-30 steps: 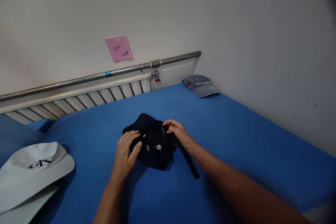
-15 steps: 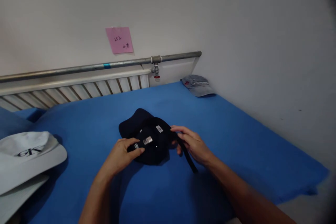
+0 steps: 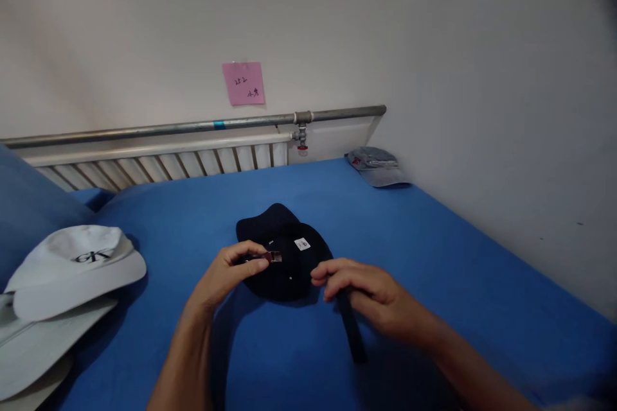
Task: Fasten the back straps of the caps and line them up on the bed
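Note:
A dark baseball cap [image 3: 270, 221] lies on the blue surface in front of me, its inside and a white label [image 3: 302, 244] facing up. My left hand [image 3: 226, 276] pinches the cap's back band between thumb and fingers, right beside a metal buckle [image 3: 275, 257]. To the right, my right hand [image 3: 376, 295] has its fingers curled together around the cap's dark strap [image 3: 353, 334], whose free end hangs below the fingers. The hand itself hides where the strap meets the cap.
White caps [image 3: 72, 270] with dark lettering on the top one are stacked at the left. A grey cap [image 3: 378, 167] sits at the far corner against the wall. Behind the blue surface [image 3: 457, 282] run a radiator [image 3: 183, 162] and a metal pipe [image 3: 168, 131]. A pink note [image 3: 244, 83] hangs above.
The view has shifted, so everything sits further right. My right hand has drawn down and away from the cap's edge along the strap. The buckle in my left hand has tilted.

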